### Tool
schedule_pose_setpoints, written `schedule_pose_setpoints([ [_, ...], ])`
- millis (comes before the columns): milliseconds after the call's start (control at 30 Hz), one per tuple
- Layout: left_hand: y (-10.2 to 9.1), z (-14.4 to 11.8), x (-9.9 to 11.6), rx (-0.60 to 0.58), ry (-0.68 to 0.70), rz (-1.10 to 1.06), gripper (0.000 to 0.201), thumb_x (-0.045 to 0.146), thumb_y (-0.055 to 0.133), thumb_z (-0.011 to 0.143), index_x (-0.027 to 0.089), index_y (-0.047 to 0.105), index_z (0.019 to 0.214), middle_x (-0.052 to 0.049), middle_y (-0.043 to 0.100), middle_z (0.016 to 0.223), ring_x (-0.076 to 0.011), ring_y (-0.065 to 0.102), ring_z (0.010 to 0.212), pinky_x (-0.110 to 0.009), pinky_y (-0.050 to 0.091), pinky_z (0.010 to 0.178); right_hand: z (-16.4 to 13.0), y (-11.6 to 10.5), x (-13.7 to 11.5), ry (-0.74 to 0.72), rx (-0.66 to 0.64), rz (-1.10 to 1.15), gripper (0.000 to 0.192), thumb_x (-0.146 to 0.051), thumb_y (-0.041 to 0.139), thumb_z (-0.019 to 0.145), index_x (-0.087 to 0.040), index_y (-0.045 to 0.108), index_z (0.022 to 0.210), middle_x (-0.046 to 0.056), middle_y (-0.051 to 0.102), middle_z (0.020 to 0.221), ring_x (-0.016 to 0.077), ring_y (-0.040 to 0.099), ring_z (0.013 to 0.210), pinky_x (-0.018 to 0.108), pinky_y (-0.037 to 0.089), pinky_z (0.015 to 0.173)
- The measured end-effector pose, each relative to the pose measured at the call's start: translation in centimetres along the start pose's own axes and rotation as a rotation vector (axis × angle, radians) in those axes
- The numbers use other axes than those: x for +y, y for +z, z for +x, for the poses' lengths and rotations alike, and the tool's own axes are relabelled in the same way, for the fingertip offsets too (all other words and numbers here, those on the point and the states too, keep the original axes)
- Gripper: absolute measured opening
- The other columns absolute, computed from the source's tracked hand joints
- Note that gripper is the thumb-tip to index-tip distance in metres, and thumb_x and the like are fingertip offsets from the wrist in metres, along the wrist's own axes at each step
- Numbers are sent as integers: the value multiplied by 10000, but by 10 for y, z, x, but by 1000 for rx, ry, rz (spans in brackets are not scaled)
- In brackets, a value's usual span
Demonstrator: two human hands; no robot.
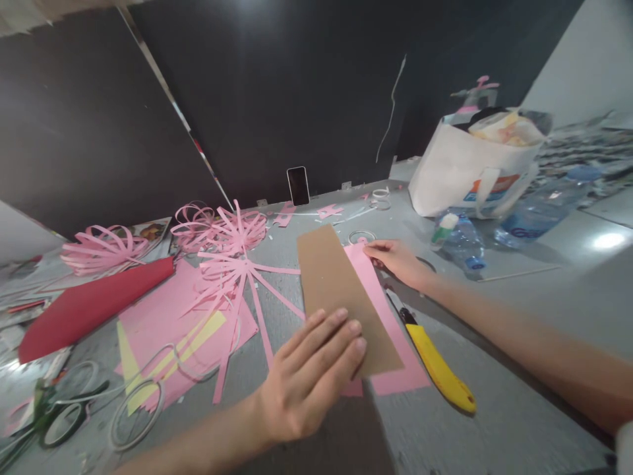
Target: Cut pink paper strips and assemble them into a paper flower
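Observation:
My left hand lies on the near part of a brown cardboard strip, its fingers stretched out and pressing flat. Under the cardboard is a sheet of pink paper, showing along the right side and at the near end. At the far right corner of that paper, my right hand has thumb and forefinger closed on the edge. A yellow utility knife rests on the surface just right of the paper. Left of the cardboard, pink paper strips fan out from one centre, a few reaching its edge.
Pink sheets, a red paper piece, white wire coils and green-handled scissors lie at left. A phone leans against the dark wall. At right stand a white bag and plastic bottles.

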State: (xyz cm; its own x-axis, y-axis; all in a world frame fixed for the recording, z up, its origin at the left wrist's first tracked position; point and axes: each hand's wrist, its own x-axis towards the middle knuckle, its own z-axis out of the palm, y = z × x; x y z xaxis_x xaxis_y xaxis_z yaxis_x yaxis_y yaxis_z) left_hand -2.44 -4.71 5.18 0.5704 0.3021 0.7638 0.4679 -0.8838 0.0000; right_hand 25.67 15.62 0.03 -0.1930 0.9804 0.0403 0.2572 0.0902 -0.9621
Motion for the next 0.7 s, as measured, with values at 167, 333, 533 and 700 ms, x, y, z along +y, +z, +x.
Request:
schedule_pose_setpoints([
  [167,-5,11,25,-64,141,16,287,163,543,1085,43,726,1271,-165,745,1369,-349,557,1468,-479,598,1154,-2,6,4,76,-84,89,206,-411,735,815,-208,718,781,21,668,716,152,535,632,316,393,609],
  [333,20,-3,46,12,175,79,195,244,774,980,128,788,1136,-123,767,1353,-317,690,1336,-403,607,1137,-9,14,-2,94,-210,-50,142,-344,704,754,-212,723,706,0,664,643,131,516,554,279,372,551],
  [533,41,-24,60,-45,191,125,183,192,722,989,102,785,1135,-141,783,1318,-291,754,1248,-405,607,1131,-8,11,-5,82,-302,-197,239,-414,714,822,-207,727,702,41,714,630,139,543,506,266,369,502],
  [700,43,-26,61,-41,219,146,163,161,697,1001,90,794,1110,-143,790,1299,-268,753,1253,-381,590,1153,-4,5,-5,103,-326,-249,287,-444,737,824,-201,711,674,48,716,611,127,514,461,262,342,474],
])
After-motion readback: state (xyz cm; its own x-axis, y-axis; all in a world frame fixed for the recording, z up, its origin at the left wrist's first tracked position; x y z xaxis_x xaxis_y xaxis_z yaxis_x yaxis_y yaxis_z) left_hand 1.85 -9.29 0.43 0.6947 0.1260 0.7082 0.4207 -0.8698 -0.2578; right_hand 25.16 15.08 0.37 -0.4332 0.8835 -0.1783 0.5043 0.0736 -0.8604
